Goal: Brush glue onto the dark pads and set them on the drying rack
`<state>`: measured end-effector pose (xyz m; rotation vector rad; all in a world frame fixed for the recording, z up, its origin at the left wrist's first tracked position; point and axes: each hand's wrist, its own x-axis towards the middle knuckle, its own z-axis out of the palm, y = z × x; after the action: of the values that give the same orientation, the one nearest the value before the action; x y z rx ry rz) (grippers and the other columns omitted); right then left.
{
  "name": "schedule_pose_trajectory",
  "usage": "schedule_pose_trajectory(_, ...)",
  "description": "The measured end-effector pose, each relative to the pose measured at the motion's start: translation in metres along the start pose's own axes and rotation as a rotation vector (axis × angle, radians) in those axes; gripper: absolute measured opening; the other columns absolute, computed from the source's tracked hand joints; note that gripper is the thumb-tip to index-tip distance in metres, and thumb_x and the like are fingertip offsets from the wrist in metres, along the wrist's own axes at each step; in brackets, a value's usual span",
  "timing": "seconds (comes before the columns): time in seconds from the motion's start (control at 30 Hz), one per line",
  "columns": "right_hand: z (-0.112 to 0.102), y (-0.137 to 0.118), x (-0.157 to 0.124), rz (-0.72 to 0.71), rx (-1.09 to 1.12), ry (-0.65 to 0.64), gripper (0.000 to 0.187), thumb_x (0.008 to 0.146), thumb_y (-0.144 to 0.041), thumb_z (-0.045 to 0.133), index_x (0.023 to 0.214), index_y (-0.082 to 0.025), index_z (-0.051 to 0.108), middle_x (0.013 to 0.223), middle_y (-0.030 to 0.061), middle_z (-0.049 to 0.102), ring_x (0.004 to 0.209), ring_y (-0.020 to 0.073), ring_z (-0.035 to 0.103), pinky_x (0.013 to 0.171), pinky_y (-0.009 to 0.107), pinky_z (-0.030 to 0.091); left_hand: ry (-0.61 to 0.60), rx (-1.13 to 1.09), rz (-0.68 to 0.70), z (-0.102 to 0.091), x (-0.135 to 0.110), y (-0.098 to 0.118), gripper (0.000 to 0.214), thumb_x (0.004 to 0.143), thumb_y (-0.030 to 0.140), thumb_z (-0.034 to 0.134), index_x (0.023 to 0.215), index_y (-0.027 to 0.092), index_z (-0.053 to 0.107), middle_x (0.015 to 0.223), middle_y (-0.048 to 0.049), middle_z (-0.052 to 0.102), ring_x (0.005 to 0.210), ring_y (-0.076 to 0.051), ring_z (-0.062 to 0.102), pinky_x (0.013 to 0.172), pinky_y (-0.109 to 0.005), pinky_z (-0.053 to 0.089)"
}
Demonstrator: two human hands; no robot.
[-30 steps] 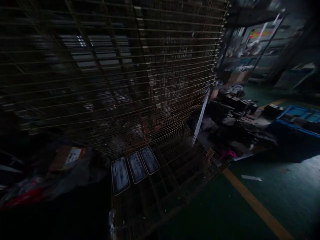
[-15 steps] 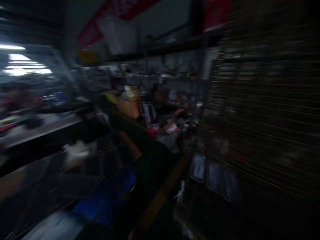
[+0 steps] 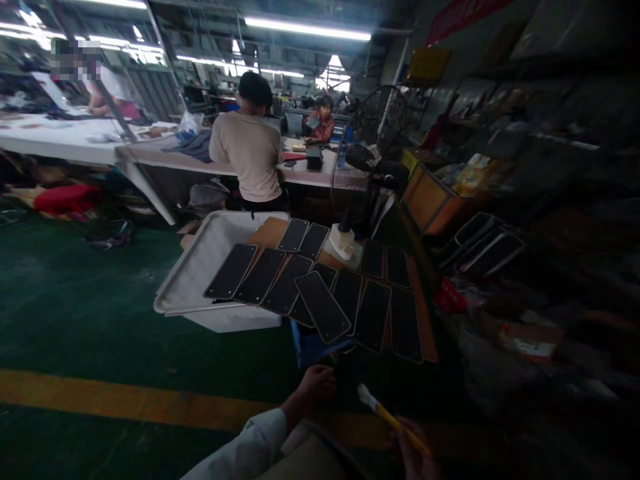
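My right hand (image 3: pixel 411 450), low in the view, is closed round the yellow handle of a paintbrush (image 3: pixel 385 415), whose pale bristles point up and left. To its left, my left hand (image 3: pixel 319 383) has its fingers curled in, and nothing shows in it. Beyond both hands, several dark rectangular panels (image 3: pixel 323 307) with rounded corners and pale edges lie on a brown board (image 3: pixel 424 333). Some overlap, and one lies askew on top of others. Among them stands a white bottle (image 3: pixel 342 241) with a black top.
A white tub (image 3: pixel 183 280) stands under the board's left side, with blue material (image 3: pixel 305 347) below its front. Behind are a floor fan (image 3: pixel 353 153) and a co-worker (image 3: pixel 253 147) at a long table (image 3: pixel 195 163). Boxes, including an orange one (image 3: pixel 430 200), and clutter line the right.
The view has swung left from the dark shelves and grille to the panels and the worktable beyond. Both my hands and the paintbrush now show.
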<state>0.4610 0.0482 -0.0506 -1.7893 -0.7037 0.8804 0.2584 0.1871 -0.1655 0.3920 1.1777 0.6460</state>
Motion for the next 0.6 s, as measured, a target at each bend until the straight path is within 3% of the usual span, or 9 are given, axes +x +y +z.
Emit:
schedule_pose_trajectory(0.1,0.048,-0.034,0.052,-0.126,-0.103,-0.19,0.053,0.07,-0.068,0.066,0.095,-0.021,0.069,0.082,0.0065,0.073,0.067,0.0236,0.071,0.062,0.033,0.061,0.018,-0.099,-0.024,-0.005,0.021,0.021,0.037,0.079,0.039,0.071,0.1,0.013,0.054,0.08,-0.0055,0.067,0.066,-0.016,0.069,0.06,-0.026,0.051)
schedule_pose_trajectory(0.27,0.108,-0.087,0.139,-0.408,-0.317,-0.556,0.036,0.09,-0.051,0.052,0.105,-0.022,0.067,0.097,0.0063,0.071,0.077,0.0186,0.07,0.07,0.029,0.059,0.099,-0.242,-0.08,0.004,0.05,0.03,0.045,0.076,0.042,0.074,0.102,0.013,0.051,0.081,-0.0069,0.066,0.07,-0.021,0.071,0.06,-0.03,0.053)
schedule_pose_trajectory(0.47,0.184,-0.11,0.249,-0.763,-0.436,-0.917,0.027,0.095,-0.037,0.047,0.11,-0.024,0.064,0.105,0.0063,0.068,0.096,0.0192,0.067,0.084,0.032,0.056,0.258,-0.436,-0.036,0.024,0.063,0.032,0.051,0.068,0.049,0.079,0.094,0.013,0.054,0.075,-0.005,0.066,0.063,-0.019,0.068,0.06,-0.031,0.053)
schedule_pose_trajectory(0.6,0.234,-0.126,0.307,-0.904,-0.493,-1.015,0.028,0.095,-0.038,0.045,0.11,-0.023,0.064,0.104,0.0073,0.068,0.095,0.0198,0.067,0.085,0.034,0.056,0.324,-0.557,0.008,0.039,0.07,0.034,0.05,0.064,0.053,0.079,0.087,0.015,0.055,0.074,-0.0033,0.066,0.065,-0.017,0.068,0.062,-0.028,0.053)
